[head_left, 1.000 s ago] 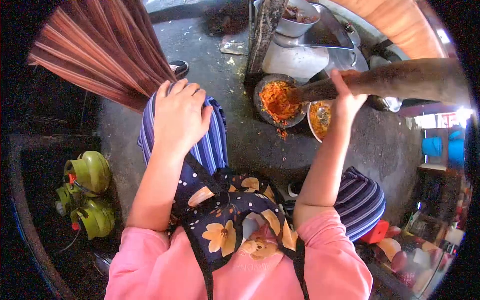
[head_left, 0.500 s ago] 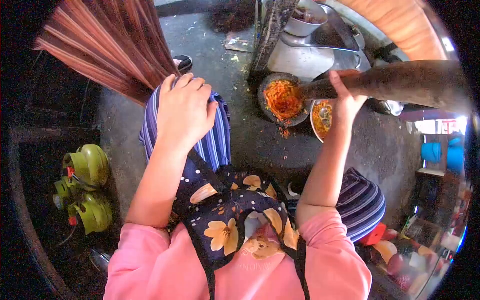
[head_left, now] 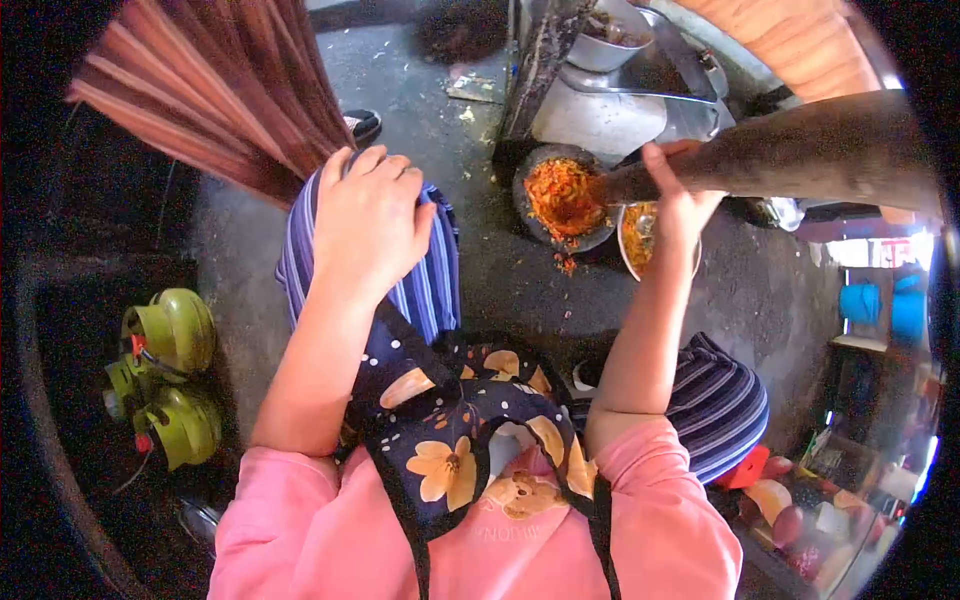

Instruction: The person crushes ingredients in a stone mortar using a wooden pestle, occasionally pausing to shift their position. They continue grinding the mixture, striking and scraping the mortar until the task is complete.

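My right hand (head_left: 682,205) grips a long, thick wooden pestle (head_left: 810,155), its fingers wrapped around the shaft. The pestle's narrow end reaches into a dark stone mortar (head_left: 526,208). Inside the mortar lies a coarse orange-red chilli mash (head_left: 562,192), with bits spilled on the floor in front. Partly hidden behind my right wrist is a bowl (head_left: 623,248) of yellowish-orange food. My left hand (head_left: 370,215) lies flat on my knee, over striped blue cloth (head_left: 435,290), holding nothing.
A metal pot (head_left: 610,45) stands beyond the mortar, near a dark post (head_left: 535,75). Green gas cylinders (head_left: 185,335) are on the left. Brown striped cloth (head_left: 220,90) hangs at upper left. Blue buckets (head_left: 860,302) are at the far right.
The pestle's thick upper end has swung slightly upward in view, and my right hand has shifted a little up and left with it. The left hand stays on the knee.
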Motion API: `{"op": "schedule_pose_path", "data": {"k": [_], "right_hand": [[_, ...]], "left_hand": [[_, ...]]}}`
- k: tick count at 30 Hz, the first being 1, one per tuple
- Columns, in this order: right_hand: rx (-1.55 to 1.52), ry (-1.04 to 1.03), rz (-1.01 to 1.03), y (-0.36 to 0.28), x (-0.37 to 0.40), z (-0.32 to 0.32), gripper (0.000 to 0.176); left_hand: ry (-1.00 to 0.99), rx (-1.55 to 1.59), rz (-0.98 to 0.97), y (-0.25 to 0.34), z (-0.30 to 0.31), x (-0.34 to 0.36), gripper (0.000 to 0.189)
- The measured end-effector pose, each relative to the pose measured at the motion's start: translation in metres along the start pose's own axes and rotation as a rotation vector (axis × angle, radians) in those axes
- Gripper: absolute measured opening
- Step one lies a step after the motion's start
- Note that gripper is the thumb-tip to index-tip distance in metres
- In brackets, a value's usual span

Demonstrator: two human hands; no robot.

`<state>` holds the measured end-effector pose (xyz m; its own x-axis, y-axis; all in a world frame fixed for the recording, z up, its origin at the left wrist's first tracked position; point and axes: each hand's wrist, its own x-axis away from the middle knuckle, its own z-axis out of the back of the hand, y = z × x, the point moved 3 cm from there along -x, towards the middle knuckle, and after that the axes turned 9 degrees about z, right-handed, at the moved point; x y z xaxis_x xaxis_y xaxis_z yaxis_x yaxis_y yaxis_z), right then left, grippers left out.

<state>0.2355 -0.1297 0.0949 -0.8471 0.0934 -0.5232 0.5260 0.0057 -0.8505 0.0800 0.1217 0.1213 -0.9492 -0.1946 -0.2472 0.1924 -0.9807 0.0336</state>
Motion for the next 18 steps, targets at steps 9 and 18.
{"op": "schedule_pose_path", "data": {"k": [9,18], "right_hand": [[0.188,-0.028,-0.456,0.061,0.058,-0.002,0.058],[0.222,0.203,-0.136,0.12,0.053,0.022,0.043]], "left_hand": [[0.073,0.132,-0.065,0.019,0.017,0.003,0.032],[0.03,0.128,-0.078,0.024,0.016,0.002,0.031]]}}
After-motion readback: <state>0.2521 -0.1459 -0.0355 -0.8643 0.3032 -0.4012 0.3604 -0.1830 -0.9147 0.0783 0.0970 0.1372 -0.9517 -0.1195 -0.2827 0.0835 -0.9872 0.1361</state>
